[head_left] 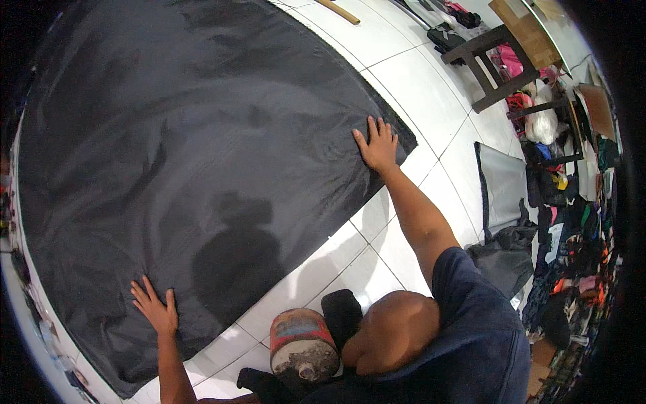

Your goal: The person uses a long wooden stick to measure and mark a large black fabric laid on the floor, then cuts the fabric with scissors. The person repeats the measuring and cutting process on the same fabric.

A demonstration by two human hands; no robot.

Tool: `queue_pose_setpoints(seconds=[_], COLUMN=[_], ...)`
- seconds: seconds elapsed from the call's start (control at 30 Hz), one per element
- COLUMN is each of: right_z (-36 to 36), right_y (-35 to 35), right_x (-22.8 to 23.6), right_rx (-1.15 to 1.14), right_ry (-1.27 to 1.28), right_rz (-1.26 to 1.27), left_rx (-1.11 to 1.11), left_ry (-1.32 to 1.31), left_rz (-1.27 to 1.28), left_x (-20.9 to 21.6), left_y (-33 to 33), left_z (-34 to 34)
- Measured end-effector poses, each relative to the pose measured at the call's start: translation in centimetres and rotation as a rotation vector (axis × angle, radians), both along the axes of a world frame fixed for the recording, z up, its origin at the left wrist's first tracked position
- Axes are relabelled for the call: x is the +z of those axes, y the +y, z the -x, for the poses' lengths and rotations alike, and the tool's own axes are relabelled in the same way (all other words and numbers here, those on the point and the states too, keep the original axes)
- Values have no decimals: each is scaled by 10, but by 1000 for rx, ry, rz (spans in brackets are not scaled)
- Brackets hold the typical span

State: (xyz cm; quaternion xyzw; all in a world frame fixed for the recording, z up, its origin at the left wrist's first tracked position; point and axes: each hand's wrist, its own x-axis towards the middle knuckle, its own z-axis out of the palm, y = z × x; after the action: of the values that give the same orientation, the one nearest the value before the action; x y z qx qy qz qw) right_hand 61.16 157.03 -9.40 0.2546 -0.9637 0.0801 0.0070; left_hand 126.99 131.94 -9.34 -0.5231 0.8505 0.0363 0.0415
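Observation:
A large black sheet of fabric (202, 135) lies spread over the floor, with soft wrinkles and a shadow across its middle. My left hand (157, 310) rests on it near its front edge, fingers spread. Close to the sheet's right corner, my right hand (379, 145) presses down, also with its fingers apart. Neither hand holds anything. The sheet's near edge runs slantwise between my two arms.
A worn red and grey cylindrical object (304, 345) stands by my bare knee (400, 326). To the right are a grey folded sheet (503, 185), a dark stool-like frame (494, 67) and heaped coloured cloth (572, 242). A wooden stick (340, 11) lies on the white tiles (420, 77).

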Motion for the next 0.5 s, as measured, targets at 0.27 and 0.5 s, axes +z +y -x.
queue_pose_setpoints(seconds=[0.27,0.5], right_z=[19,25], right_y=[6,15], right_x=[-2,-10], right_rx=[36,27], right_ry=[41,66], right_rz=[22,17], left_rx=[19,4], left_ry=[-35,2], left_rz=[-7,7], left_x=[-1,3], left_y=[1,7], left_z=[0,4])
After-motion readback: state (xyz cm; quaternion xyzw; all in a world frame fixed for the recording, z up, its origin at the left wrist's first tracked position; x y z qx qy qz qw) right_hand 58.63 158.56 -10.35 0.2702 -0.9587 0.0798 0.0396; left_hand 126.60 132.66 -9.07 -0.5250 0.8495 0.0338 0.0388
